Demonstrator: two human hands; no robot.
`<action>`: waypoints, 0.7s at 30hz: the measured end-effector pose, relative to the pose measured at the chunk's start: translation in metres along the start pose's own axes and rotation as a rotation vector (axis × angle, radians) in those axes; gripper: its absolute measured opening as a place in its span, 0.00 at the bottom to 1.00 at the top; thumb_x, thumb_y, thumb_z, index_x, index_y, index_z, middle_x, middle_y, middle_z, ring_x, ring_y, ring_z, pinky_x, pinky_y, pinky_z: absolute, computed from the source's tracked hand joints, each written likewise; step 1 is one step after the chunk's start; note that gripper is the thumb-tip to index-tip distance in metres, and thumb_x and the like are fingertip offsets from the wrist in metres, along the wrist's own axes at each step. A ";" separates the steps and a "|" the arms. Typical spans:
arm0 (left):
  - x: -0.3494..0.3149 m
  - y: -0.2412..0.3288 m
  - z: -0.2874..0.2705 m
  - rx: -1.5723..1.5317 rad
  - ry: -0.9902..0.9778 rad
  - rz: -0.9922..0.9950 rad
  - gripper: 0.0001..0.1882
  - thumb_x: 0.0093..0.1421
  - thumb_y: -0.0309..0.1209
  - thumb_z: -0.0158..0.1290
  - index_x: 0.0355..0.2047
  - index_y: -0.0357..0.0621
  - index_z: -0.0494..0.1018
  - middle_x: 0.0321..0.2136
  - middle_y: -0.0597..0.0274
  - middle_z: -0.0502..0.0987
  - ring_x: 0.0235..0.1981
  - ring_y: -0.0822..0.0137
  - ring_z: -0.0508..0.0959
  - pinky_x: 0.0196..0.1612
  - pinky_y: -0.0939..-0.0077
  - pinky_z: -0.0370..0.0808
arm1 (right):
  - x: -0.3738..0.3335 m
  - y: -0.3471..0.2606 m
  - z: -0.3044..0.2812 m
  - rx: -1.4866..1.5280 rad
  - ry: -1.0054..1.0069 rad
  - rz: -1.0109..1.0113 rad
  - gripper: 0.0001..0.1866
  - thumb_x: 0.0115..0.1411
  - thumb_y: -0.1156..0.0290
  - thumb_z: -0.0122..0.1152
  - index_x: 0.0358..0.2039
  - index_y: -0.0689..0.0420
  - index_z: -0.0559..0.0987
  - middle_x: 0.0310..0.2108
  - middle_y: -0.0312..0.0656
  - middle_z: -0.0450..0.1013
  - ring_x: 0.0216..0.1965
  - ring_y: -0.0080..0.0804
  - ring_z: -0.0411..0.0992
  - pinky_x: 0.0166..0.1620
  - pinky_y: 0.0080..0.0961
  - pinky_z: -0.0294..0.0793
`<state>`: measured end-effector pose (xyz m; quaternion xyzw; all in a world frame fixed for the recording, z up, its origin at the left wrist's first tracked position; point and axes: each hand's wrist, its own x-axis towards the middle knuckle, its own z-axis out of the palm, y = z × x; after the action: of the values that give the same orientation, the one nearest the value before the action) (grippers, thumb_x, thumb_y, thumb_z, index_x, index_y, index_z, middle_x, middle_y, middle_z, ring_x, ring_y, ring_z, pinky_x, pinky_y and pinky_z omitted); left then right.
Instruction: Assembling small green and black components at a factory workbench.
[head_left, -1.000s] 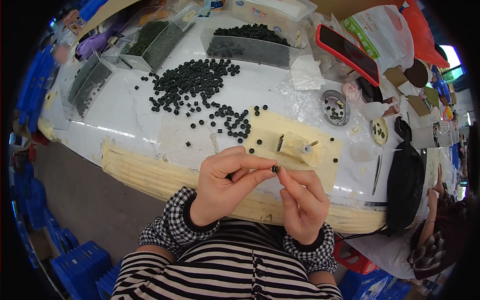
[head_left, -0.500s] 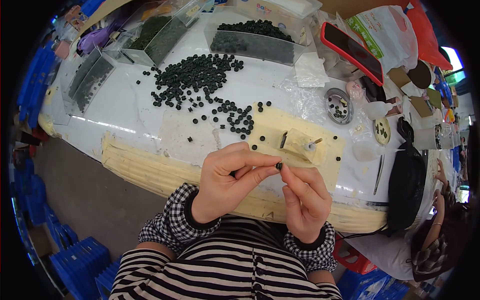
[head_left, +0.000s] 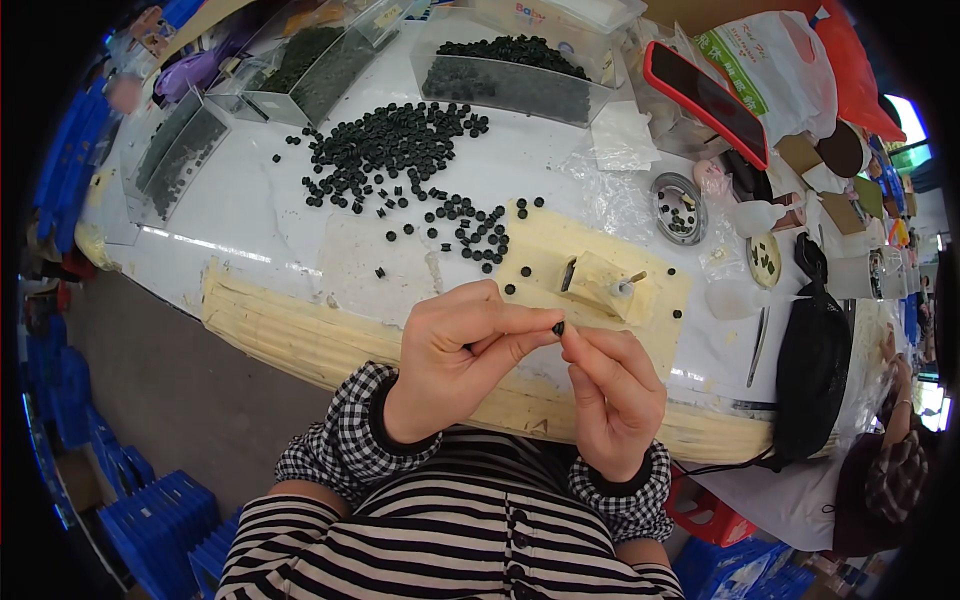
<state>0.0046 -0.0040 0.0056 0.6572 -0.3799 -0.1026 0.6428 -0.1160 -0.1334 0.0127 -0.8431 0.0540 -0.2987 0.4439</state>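
Note:
Between my fingertips, over the table's near edge, is one small black grooved round part (head_left: 558, 328). My left hand (head_left: 455, 355) pinches it from the left with thumb and forefinger. From the other side, the fingertips of my right hand (head_left: 615, 395) press against it, closed. Just beyond my hands, a yellowish block with a small upright pin (head_left: 610, 285) sits on a yellow sheet (head_left: 545, 240). A heap of matching black parts (head_left: 385, 145) lies farther off, with several scattered loose toward me.
Clear bins of dark parts, one of them a long bin (head_left: 510, 90), line the back. A red-cased phone (head_left: 705, 100) leans at the right, near a round dish (head_left: 679, 210), tweezers (head_left: 758, 345) and a black bag (head_left: 812, 365). Another person's arm (head_left: 895, 400) shows at far right.
The small black part has turned slightly between my fingertips; both hands stay nearly in place. At far right, the other person's arm has shifted.

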 end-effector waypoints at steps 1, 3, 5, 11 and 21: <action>0.000 0.000 0.000 0.005 0.001 0.007 0.13 0.51 0.20 0.62 0.38 0.44 0.81 0.15 0.71 0.64 0.16 0.80 0.61 0.20 0.84 0.56 | 0.000 0.000 0.000 0.001 0.000 0.000 0.17 0.52 0.84 0.62 0.44 0.61 0.80 0.36 0.43 0.75 0.32 0.33 0.72 0.34 0.22 0.71; 0.000 0.000 0.000 0.008 0.001 0.006 0.12 0.51 0.20 0.62 0.38 0.44 0.81 0.15 0.71 0.64 0.16 0.80 0.61 0.20 0.84 0.56 | 0.000 0.001 0.000 0.006 0.001 0.000 0.17 0.52 0.84 0.62 0.44 0.61 0.80 0.36 0.43 0.75 0.32 0.33 0.72 0.34 0.22 0.71; 0.000 0.001 0.000 0.000 0.002 -0.008 0.12 0.51 0.20 0.62 0.38 0.44 0.81 0.15 0.71 0.63 0.16 0.80 0.60 0.20 0.84 0.55 | 0.000 0.000 0.000 0.011 0.000 0.004 0.17 0.52 0.84 0.62 0.44 0.61 0.80 0.36 0.44 0.75 0.32 0.33 0.73 0.35 0.21 0.72; 0.000 0.000 0.001 -0.022 0.010 -0.016 0.11 0.51 0.20 0.61 0.36 0.42 0.81 0.14 0.72 0.61 0.16 0.80 0.59 0.20 0.84 0.55 | -0.002 0.001 0.000 0.066 0.004 0.026 0.17 0.53 0.84 0.61 0.45 0.61 0.80 0.37 0.44 0.75 0.33 0.33 0.72 0.35 0.21 0.71; 0.000 0.003 0.000 -0.008 0.001 -0.040 0.12 0.50 0.19 0.62 0.36 0.41 0.81 0.15 0.72 0.61 0.17 0.80 0.59 0.21 0.84 0.56 | -0.002 0.002 0.000 0.075 0.002 0.030 0.17 0.53 0.85 0.60 0.46 0.62 0.80 0.37 0.44 0.75 0.33 0.32 0.72 0.35 0.20 0.71</action>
<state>0.0035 -0.0041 0.0088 0.6623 -0.3659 -0.1166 0.6434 -0.1177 -0.1337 0.0103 -0.8247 0.0558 -0.2946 0.4796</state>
